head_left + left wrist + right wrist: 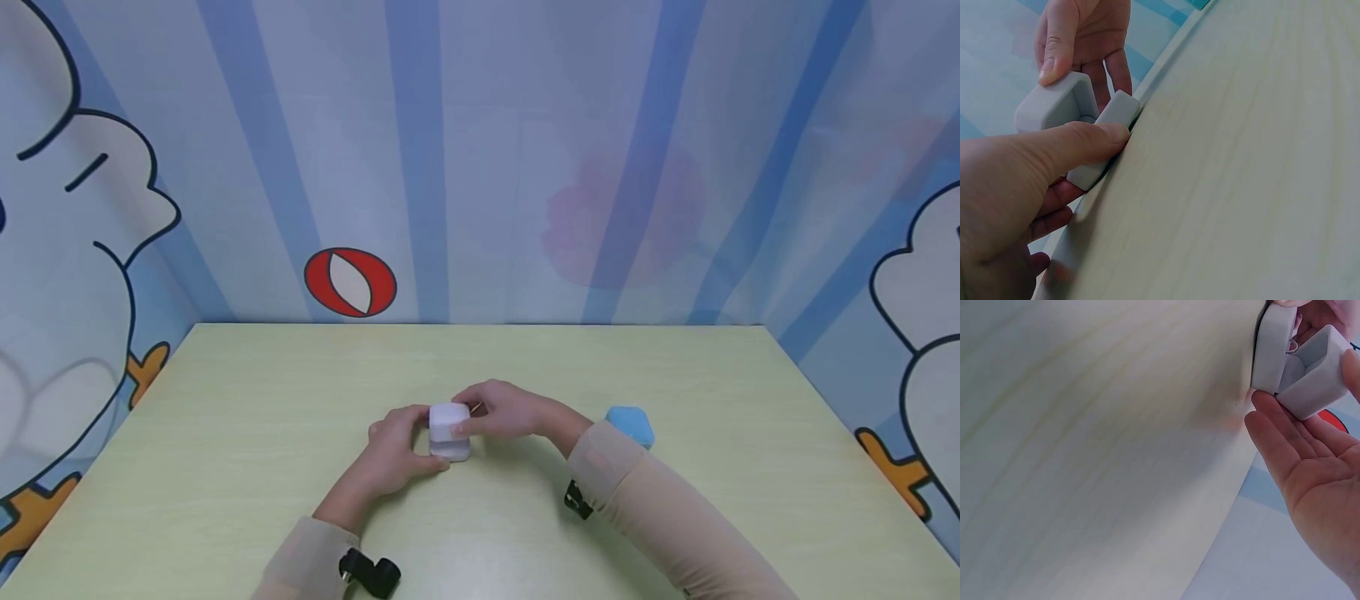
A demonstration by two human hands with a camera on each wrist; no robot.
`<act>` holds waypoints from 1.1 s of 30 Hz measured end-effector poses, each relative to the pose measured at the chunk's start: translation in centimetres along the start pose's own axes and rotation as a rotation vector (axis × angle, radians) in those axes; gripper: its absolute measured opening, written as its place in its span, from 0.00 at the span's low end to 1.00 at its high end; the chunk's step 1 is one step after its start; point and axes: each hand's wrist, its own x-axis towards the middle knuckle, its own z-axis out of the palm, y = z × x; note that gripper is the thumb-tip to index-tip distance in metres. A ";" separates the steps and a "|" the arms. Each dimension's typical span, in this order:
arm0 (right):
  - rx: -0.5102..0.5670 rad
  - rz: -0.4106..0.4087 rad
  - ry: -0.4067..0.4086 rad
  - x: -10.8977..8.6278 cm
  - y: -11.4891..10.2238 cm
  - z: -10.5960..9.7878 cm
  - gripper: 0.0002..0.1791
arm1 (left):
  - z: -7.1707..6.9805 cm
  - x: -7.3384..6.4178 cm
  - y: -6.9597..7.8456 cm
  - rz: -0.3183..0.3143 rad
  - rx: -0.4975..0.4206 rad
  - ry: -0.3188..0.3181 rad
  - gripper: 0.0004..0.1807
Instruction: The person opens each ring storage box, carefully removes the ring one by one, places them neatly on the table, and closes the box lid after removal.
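Note:
A small white hinged ring box (446, 419) stands near the middle of the table with its lid partly raised. My left hand (393, 450) grips the lower half, its thumb across the front edge in the left wrist view. The raised lid (1054, 103) is pinched by my right hand (510, 410), thumb on one side and fingers on the other. Inside the gap a thin ring (1293, 345) shows in the right wrist view. Part of the box's inside is hidden by the left thumb in the left wrist view.
A light blue rounded object (632, 423) lies on the table beyond the right sleeve (611, 458), which covers part of it. The pale wooden table (262, 375) ends at a printed backdrop (487, 208). Black camera mounts (371, 573) sit on both wrists.

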 end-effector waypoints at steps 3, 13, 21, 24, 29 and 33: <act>-0.008 -0.005 -0.002 0.0 -0.1 0.0 0.21 | 0.0 0.0 0.0 0.002 -0.004 0.000 0.38; -0.005 -0.019 -0.015 0.0 -0.1 -0.1 0.20 | 0.0 0.0 0.0 0.018 0.006 0.005 0.38; 0.006 -0.032 -0.024 0.0 0.1 -0.2 0.19 | -0.1 0.0 0.0 0.026 0.005 0.008 0.38; 0.015 -0.026 -0.024 0.0 0.1 -0.2 0.19 | 0.0 -0.1 0.0 0.029 0.006 0.009 0.38; 0.028 -0.011 -0.019 0.0 0.1 -0.2 0.20 | -0.1 -0.1 0.1 0.028 0.004 0.009 0.38; 0.038 -0.012 -0.018 0.0 0.1 -0.2 0.21 | 0.0 -0.1 0.0 0.026 0.005 0.009 0.38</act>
